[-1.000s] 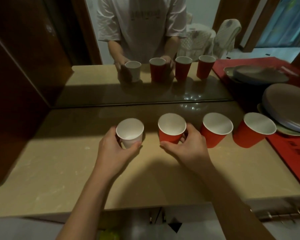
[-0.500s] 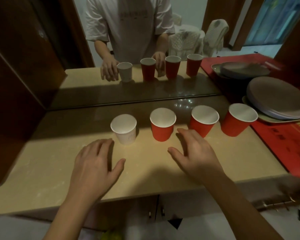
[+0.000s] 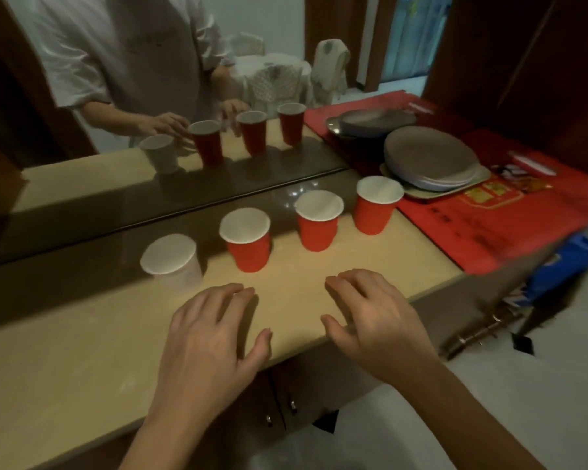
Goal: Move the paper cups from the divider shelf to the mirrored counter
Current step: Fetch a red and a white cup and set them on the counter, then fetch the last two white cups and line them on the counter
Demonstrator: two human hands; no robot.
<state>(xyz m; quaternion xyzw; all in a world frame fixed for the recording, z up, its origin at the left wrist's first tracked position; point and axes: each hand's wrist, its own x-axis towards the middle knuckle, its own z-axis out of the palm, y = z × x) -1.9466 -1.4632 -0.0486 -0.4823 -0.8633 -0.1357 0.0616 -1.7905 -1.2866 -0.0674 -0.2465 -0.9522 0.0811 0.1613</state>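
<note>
A beige stone-look counter (image 3: 82, 351) runs along a wall mirror (image 3: 150, 96), and everything on it lines up against that mirror. Nearest the mirror's left part stands the white paper cup (image 3: 172, 261), upright. To its right, in a row parallel to the mirror's lower edge, stand three red paper cups: the first red cup (image 3: 246, 239), the second red cup (image 3: 318, 220) and the third red cup (image 3: 378, 205), all upright, spaced apart, none touching. Further right along the mirror's end, a red cloth (image 3: 510, 215) covers the counter and carries a stack of grey plates (image 3: 431, 159) on a tray.

In front of the cups, away from the mirror, the left hand (image 3: 207, 337) hovers palm down with fingers spread loose, gripping nothing. The right hand (image 3: 374, 320) beside it is the same, fingers relaxed and empty. Both are clear of the cups.

The mirror reflects the cups, a person in a pale shirt, and draped chairs behind. Cabinet doors (image 3: 279, 395) show under the counter edge, above pale floor.
</note>
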